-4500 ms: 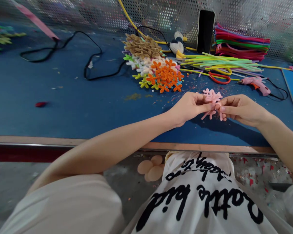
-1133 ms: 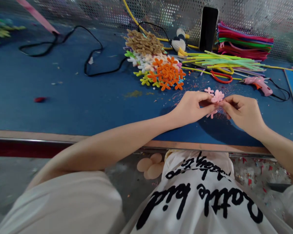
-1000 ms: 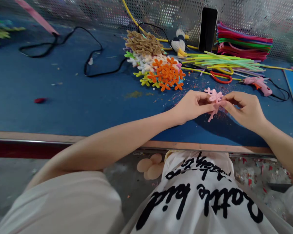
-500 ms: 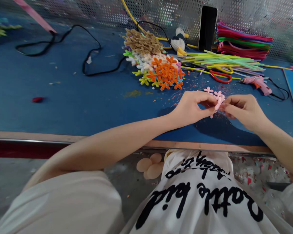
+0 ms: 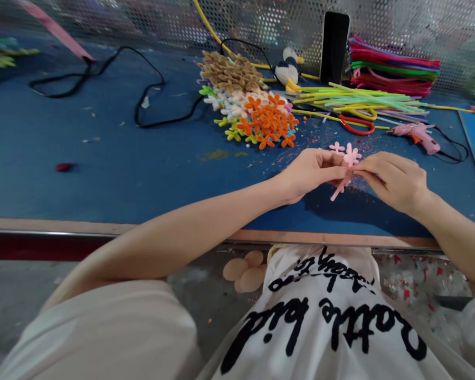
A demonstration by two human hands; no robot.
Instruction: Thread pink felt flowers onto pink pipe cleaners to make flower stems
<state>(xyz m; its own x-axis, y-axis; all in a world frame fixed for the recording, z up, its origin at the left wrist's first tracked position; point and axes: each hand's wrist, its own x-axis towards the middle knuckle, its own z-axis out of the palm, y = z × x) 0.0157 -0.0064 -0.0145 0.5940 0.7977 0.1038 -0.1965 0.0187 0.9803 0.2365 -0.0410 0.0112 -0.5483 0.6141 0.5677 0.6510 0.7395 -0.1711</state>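
Over the blue tabletop, my left hand (image 5: 311, 171) pinches a pink pipe cleaner (image 5: 341, 188) between thumb and fingers. One end of it sticks out downward, and looped petals show above the fingertips. From the other side, my right hand (image 5: 399, 179) closes its thumb and forefinger on the same pipe cleaner. Just behind my fingers lies a pink flower (image 5: 336, 148) of bent pipe cleaner. The held petals overlap other pink pieces, so I cannot tell their exact outline.
Left of my hands is a pile of orange flowers (image 5: 271, 121), with brown flowers (image 5: 231, 73) behind. Toward the back lie yellow-green pipe cleaners (image 5: 340, 97), red-handled scissors (image 5: 356, 125), a pink glue gun (image 5: 417, 136), a pipe-cleaner stack (image 5: 393, 68) and an upright phone (image 5: 334, 47).
The pink pipe cleaner has turned between my fingers; its straight end now points down toward me and its petals stand upward. My right hand's fingers have straightened into a flatter pinch.
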